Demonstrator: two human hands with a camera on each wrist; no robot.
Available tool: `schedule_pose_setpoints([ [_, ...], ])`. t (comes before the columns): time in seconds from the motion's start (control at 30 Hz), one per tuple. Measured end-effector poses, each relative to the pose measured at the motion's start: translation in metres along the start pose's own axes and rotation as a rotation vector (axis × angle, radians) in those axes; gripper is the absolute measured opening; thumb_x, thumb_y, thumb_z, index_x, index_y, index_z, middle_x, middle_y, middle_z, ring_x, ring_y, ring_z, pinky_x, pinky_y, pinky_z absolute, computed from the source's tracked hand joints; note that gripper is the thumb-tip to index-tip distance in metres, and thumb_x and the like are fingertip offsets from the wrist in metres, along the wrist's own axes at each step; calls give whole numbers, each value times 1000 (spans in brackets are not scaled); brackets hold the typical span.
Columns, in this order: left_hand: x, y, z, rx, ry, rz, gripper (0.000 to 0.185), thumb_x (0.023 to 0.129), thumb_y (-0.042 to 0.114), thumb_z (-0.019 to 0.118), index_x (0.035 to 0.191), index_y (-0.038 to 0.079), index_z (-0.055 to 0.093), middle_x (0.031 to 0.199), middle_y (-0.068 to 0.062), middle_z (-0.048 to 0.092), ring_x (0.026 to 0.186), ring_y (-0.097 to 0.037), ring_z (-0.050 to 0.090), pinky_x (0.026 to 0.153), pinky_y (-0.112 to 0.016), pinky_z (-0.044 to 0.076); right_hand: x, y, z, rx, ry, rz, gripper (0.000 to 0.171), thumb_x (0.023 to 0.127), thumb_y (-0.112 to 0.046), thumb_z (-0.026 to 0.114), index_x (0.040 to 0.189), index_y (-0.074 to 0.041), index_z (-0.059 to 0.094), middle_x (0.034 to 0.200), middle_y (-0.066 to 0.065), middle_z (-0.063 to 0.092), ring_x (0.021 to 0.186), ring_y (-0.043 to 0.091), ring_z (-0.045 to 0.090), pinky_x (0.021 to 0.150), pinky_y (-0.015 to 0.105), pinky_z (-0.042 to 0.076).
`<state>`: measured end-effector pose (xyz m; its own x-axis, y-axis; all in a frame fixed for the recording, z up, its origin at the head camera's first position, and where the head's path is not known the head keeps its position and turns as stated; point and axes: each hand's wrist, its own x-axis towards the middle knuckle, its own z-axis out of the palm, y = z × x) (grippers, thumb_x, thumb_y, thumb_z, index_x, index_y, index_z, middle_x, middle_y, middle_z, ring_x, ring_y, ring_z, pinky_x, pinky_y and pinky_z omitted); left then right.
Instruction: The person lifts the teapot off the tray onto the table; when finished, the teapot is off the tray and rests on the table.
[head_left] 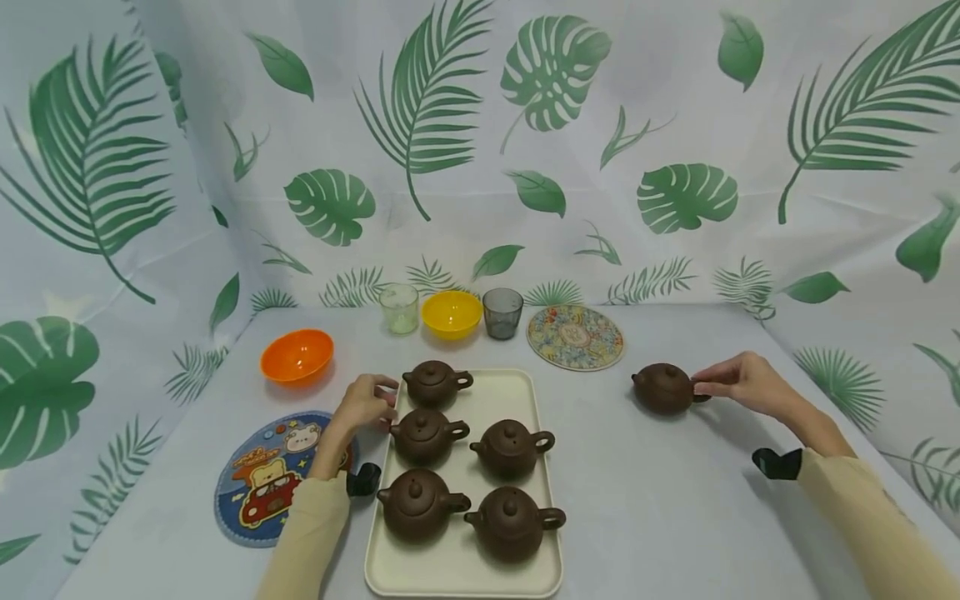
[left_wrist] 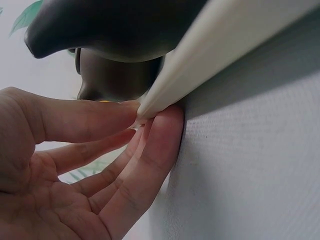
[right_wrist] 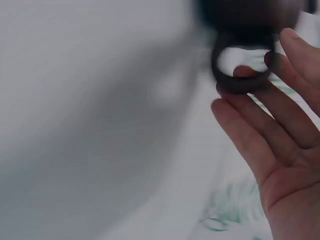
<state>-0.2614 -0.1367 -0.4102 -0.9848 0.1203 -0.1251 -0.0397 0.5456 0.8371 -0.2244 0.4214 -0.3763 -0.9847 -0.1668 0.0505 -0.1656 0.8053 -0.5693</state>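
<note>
My left hand [head_left: 365,404] is at the left rim of a cream tray [head_left: 480,579], beside the far teapots. In the left wrist view its thumb meets the tray's upper edge while the fingertips [left_wrist: 167,125] curl against the outer side, pinching the rim. On the tray stand several dark brown teapots [head_left: 510,523], spouts pointing left. Out to the right, my right hand [head_left: 750,383] holds another brown teapot [head_left: 663,389] at its handle. In the right wrist view the fingers reach around the ring-shaped handle [right_wrist: 240,84], with the thumb close to the teapot's body.
Along the back stand a pale green glass [head_left: 399,310], a yellow bowl [head_left: 452,317] and a grey glass [head_left: 502,314], beside a round patterned mat [head_left: 575,337]. An orange bowl [head_left: 297,358] is at the left, behind a blue cartoon mat [head_left: 262,483] partly under my left forearm.
</note>
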Motion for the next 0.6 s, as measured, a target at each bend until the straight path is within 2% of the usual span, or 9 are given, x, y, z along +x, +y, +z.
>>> schedule_pose_setpoints([
  [0.13, 1, 0, -2, 5, 2, -7, 45, 74, -11, 63, 119, -9, 60, 87, -17, 64, 62, -17, 62, 51, -29, 54, 14, -29, -6, 21, 86, -22, 40, 90, -25, 67, 116, 5, 67, 110, 20, 69, 87, -15, 55, 76, 27, 53],
  [0.2, 1, -1, -4, -9, 11, -24, 46, 74, -12, 62, 119, -8, 60, 87, -16, 63, 60, -16, 61, 51, -30, 55, 27, -52, 0, 56, 114, -48, 42, 90, -29, 67, 118, 4, 66, 110, 19, 69, 87, -15, 56, 75, 18, 50],
  [0.27, 1, -2, -5, -28, 18, -37, 46, 74, -13, 62, 120, -9, 59, 86, -17, 62, 59, -16, 60, 52, -30, 56, 43, -78, 15, 130, 102, -85, 43, 90, -29, 66, 118, 4, 66, 110, 19, 69, 88, -10, 60, 74, 14, 49],
  [0.37, 1, -3, -4, -59, 15, -45, 47, 74, -13, 61, 120, -9, 59, 86, -16, 61, 59, -16, 59, 52, -31, 56, 65, -116, 45, 291, 30, -150, 41, 91, -24, 66, 118, 6, 65, 108, 21, 69, 88, 2, 67, 78, 21, 55],
  [0.43, 1, -4, -3, -76, 6, -45, 47, 74, -13, 61, 120, -9, 58, 85, -16, 60, 59, -15, 59, 52, -31, 56, 78, -141, 65, 361, -43, -180, 39, 91, -22, 66, 117, 7, 65, 106, 22, 69, 87, 11, 70, 79, 30, 57],
  [0.5, 1, -4, -1, -89, -1, -45, 47, 74, -14, 61, 120, -9, 58, 85, -16, 60, 59, -15, 58, 52, -31, 56, 89, -165, 81, 379, -111, -211, 38, 91, -20, 66, 117, 7, 65, 105, 22, 70, 87, 18, 71, 80, 36, 57],
  [0.6, 1, -3, 2, -94, 3, -41, 46, 74, -14, 61, 120, -9, 59, 84, -16, 60, 57, -15, 58, 51, -31, 55, 106, -197, 100, 322, -189, -230, 37, 91, -23, 65, 117, 4, 67, 105, 19, 70, 91, 26, 70, 82, 42, 56],
])
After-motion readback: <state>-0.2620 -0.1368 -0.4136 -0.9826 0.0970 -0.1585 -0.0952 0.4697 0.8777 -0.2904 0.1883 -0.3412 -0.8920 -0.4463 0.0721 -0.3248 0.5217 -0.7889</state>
